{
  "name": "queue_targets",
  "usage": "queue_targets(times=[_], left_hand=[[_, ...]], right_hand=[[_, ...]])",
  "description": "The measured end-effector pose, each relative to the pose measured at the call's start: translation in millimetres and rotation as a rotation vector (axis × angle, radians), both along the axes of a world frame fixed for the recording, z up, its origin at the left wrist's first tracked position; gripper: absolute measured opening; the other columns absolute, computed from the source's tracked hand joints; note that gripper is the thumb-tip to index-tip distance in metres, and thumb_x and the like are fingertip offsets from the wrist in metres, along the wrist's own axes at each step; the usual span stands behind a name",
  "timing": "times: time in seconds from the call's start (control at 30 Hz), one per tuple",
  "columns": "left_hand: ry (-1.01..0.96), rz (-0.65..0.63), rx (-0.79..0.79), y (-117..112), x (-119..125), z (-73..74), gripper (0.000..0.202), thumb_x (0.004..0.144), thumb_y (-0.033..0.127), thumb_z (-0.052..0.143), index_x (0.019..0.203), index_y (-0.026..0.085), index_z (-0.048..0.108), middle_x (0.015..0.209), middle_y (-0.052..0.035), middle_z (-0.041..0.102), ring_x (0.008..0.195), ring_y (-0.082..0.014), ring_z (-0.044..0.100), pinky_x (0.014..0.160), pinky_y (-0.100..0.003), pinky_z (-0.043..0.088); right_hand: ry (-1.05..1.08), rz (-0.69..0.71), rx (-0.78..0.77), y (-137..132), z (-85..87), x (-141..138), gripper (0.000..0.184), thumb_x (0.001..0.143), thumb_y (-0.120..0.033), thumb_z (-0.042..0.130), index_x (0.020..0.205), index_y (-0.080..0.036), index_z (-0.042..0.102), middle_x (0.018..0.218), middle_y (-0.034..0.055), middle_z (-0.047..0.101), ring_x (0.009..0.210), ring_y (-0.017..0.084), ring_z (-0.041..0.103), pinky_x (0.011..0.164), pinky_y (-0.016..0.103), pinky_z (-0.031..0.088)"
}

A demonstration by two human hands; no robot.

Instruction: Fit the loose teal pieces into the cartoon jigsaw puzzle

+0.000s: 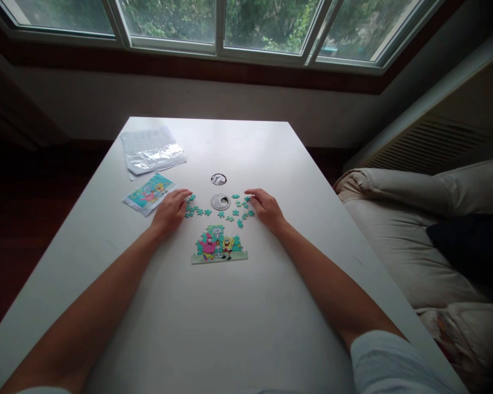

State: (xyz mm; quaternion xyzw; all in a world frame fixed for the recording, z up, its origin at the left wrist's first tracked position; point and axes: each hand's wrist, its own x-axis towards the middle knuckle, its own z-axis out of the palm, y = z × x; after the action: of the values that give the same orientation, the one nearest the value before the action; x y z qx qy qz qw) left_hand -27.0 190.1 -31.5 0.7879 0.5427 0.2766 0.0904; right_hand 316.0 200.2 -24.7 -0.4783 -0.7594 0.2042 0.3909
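A partly joined jigsaw puzzle (217, 246) lies flat on the white table, showing a pink starfish, a tall pale figure and a yellow square cartoon character. Beyond it, several loose teal puzzle pieces (235, 213) are scattered in two groups. My left hand (170, 213) rests at the left group, fingers stretched toward the pieces and holding nothing that I can see. On the other side my right hand (267, 209) lies beside the right group, its fingers extended and apart, near or touching the outermost pieces. Its palm side is hidden.
A picture sheet (150, 193) with the same characters lies left of my left hand. Behind it are papers with a clear plastic bag (156, 156). Two round fittings, a silver ring (221, 202) and an opening (218, 179), sit mid-table. A sofa (394, 241) stands right.
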Motion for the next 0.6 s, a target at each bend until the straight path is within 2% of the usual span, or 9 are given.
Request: queue_targets(times=[0.2,0.4,0.6], left_hand=[[0.045,-0.031,-0.002,-3.4,6.5,2.0,0.042,0.095,0.021,0.042,0.133,0.022,0.061,0.140,-0.0072,0.058,0.131,-0.0253,0.051,0.116,-0.044,0.039],[0.103,-0.051,-0.007,-1.2,8.7,7.0,0.040,0.097,0.030,0.046,0.133,0.022,0.060,0.141,-0.0083,0.057,0.131,-0.0270,0.051,0.115,-0.046,0.039],[0.149,-0.065,-0.007,0.0,12.3,8.8,0.039,0.099,0.038,0.045,0.132,0.023,0.060,0.143,-0.0085,0.055,0.132,-0.0278,0.050,0.115,-0.047,0.038]], right_hand=[[0.040,-0.082,-0.025,-0.3,-0.3,-1.1,0.029,0.096,-0.027,0.047,0.113,-0.022,0.070,0.114,0.0061,0.071,0.106,0.022,0.065,0.097,0.039,0.051],[-0.019,-0.042,0.006,5.5,-7.2,-9.7,0.030,0.096,-0.023,0.045,0.113,-0.022,0.069,0.115,0.0067,0.070,0.110,0.022,0.063,0.101,0.039,0.048],[0.027,-0.071,-0.031,10.3,-8.4,-10.7,0.031,0.096,-0.024,0.045,0.118,-0.022,0.068,0.115,0.0061,0.071,0.109,0.022,0.063,0.101,0.040,0.049]])
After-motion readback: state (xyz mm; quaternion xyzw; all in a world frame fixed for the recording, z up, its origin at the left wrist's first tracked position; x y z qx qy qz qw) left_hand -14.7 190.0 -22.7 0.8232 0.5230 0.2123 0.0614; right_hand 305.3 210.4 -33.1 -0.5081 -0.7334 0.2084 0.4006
